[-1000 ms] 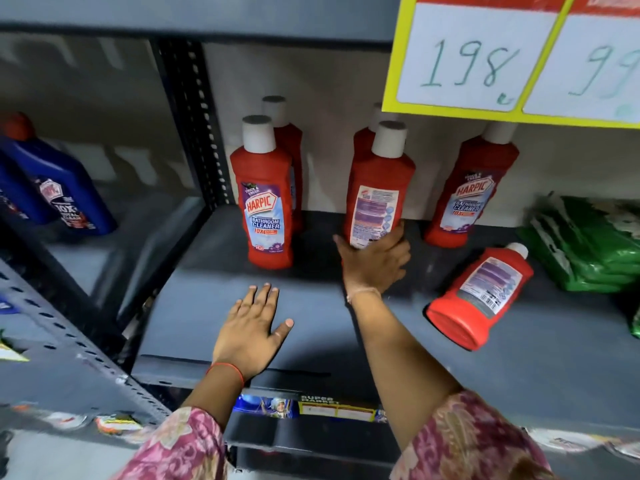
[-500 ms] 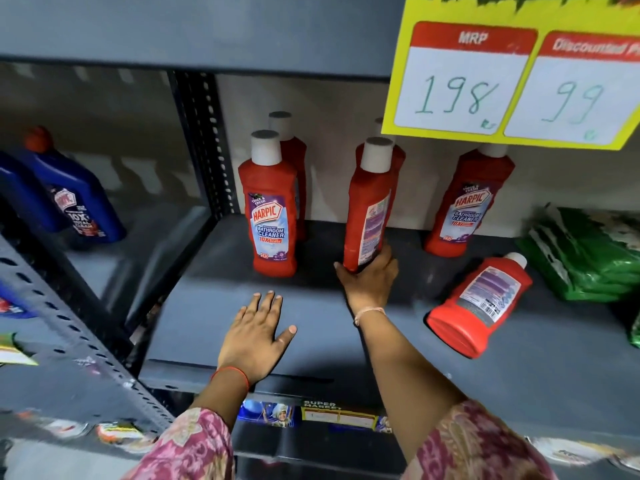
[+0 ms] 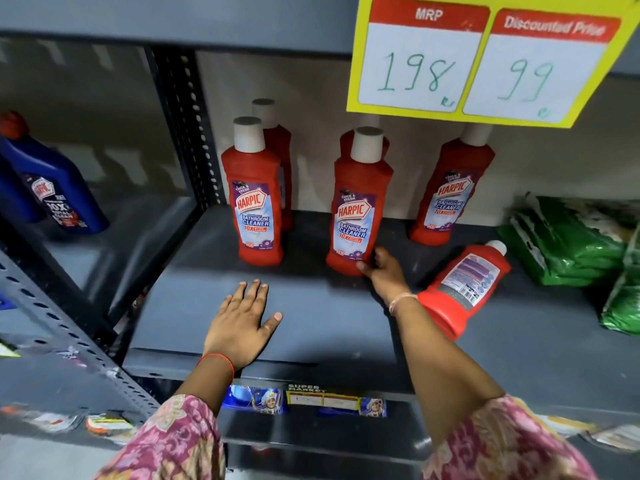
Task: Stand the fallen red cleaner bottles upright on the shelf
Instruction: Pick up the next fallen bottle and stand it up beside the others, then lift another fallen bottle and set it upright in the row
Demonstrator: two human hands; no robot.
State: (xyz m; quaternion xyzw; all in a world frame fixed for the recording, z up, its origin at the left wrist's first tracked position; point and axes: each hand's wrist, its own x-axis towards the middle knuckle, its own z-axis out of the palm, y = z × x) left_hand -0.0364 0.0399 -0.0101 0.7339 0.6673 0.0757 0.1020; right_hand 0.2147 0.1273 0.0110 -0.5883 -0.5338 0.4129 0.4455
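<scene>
Gripping the base of an upright red cleaner bottle (image 3: 356, 209) with right hand (image 3: 384, 275) fingers, left hand (image 3: 239, 323) flat, released, on shelf (image 3: 329, 327), fallen bottle (image 3: 464, 289) lying just right.

Blue bottles (image 3: 52, 188), green packets (image 3: 571, 240), price sign (image 3: 485, 60)

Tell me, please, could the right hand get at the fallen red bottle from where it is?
Probably yes: the right hand sits at the middle bottle, and the fallen bottle lies beside that wrist, unobstructed.
</scene>
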